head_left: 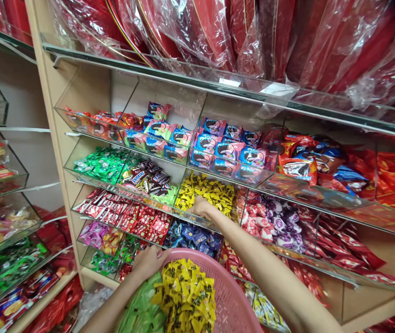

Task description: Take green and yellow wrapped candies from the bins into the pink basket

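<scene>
The right hand (201, 206) reaches into a clear acrylic shelf bin (197, 221), fingers curled down among the small yellow wrapped sweets (206, 190) heaped there; whether it grips any cannot be told. The left hand (148, 262) clasps the rim of a pink perforated plastic basket (232, 296) held below, which carries more of the same yellow sweets (185, 296) beside pale green packets (141, 310). Just left of the yellow bin lie brown Snickers bars (148, 178) and bright green sweets (102, 163); just right, pink and purple wrapped sweets (273, 222). Below sit red KitKat packs (124, 212) and blue wrapped sweets (192, 236). Above, the bins hold blue and pink Oreo packs (225, 148). Red items in clear film (253, 32) crowd the top shelf.
</scene>
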A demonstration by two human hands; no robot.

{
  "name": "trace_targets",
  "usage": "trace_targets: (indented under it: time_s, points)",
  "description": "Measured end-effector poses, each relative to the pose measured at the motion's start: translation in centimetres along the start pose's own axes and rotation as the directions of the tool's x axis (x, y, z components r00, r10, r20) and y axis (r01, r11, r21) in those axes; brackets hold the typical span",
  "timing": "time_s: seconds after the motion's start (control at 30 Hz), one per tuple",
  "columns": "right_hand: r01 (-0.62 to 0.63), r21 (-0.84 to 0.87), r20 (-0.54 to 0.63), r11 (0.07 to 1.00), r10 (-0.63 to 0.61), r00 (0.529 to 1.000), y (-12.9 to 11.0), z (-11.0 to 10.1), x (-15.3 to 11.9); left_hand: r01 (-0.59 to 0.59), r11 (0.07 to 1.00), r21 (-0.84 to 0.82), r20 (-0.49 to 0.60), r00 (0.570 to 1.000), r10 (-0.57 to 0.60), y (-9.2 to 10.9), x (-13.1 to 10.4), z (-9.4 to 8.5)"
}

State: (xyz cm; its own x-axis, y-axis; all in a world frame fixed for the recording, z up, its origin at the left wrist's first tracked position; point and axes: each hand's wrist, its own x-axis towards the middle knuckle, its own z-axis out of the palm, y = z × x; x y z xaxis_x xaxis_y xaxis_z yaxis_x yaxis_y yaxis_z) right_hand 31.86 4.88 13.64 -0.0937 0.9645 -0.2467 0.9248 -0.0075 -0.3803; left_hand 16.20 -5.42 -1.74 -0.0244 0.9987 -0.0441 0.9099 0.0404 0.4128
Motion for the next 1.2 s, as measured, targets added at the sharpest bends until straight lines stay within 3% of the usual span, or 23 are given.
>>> trace_targets:
  time_s: [0.23, 0.37, 0.47, 0.57, 0.63, 0.7, 0.83, 0.93, 1.03, 1.1, 1.2]
  points:
    - [0.046, 0.174, 0.03, 0.984, -0.052, 0.998, 2.9, -0.9, 0.5, -0.008, 1.0, -0.013, 0.011, 1.0, 0.009, 0.1, 0.1, 0.2]
    - [0.037, 0.388, 0.058, 0.921, -0.065, 0.996, 4.2, -2.0, 0.1, -0.018, 1.0, 0.0, 0.014, 1.0, 0.018, 0.3, 0.2, 0.2]
    - [0.036, 0.602, 0.12, 0.798, -0.134, 0.984, 5.0, -3.0, -1.0, -0.011, 1.0, 0.008, 0.017, 1.0, 0.011, 0.6, 0.3, 0.0]
    - [0.073, 0.808, 0.09, 0.585, -0.246, 0.965, 6.0, -3.6, -3.0, -0.018, 1.0, 0.02, 0.029, 0.999, 0.018, 0.8, 0.3, -0.4]
    - [0.095, 0.88, 0.039, 0.465, -0.271, 0.962, 6.8, -3.2, -5.0, -0.011, 1.0, 0.025, 0.038, 0.999, 0.01, 1.0, 0.3, -0.7]
    - [0.084, 0.902, 0.042, 0.423, -0.282, 0.959, 7.4, -2.1, -7.0, 0.012, 0.999, 0.033, 0.053, 0.998, -0.014, 1.2, 0.2, -1.0]
    - [0.001, 0.861, 0.194, 0.508, -0.331, 0.923, 8.1, 2.1, -10.2, 0.021, 0.999, 0.045, 0.066, 0.998, -0.024, 1.6, 0.2, -1.2]
    - [0.006, 0.776, 0.272, 0.63, -0.344, 0.898, 8.8, 5.5, -10.6, 0.016, 0.999, 0.048, 0.08, 0.997, -0.02, 1.8, 0.1, -1.3]
    - [0.205, 0.588, 0.173, 0.782, -0.37, 0.913, 9.8, 8.1, -9.9, 0.004, 0.999, 0.05, 0.073, 0.997, -0.007, 1.7, 0.0, -1.4]
    - [0.336, 0.357, 0.084, 0.872, -0.388, 0.918, 10.4, 9.2, -9.4, 0.01, 0.999, 0.051, 0.066, 0.998, -0.013, 1.6, 0.1, -1.4]
    - [0.377, 0.008, 0.028, 0.926, -0.377, 0.926, 10.4, 10.0, -9.1, 0.012, 0.998, 0.056, 0.054, 0.998, -0.015, 1.4, 0.2, -1.3]
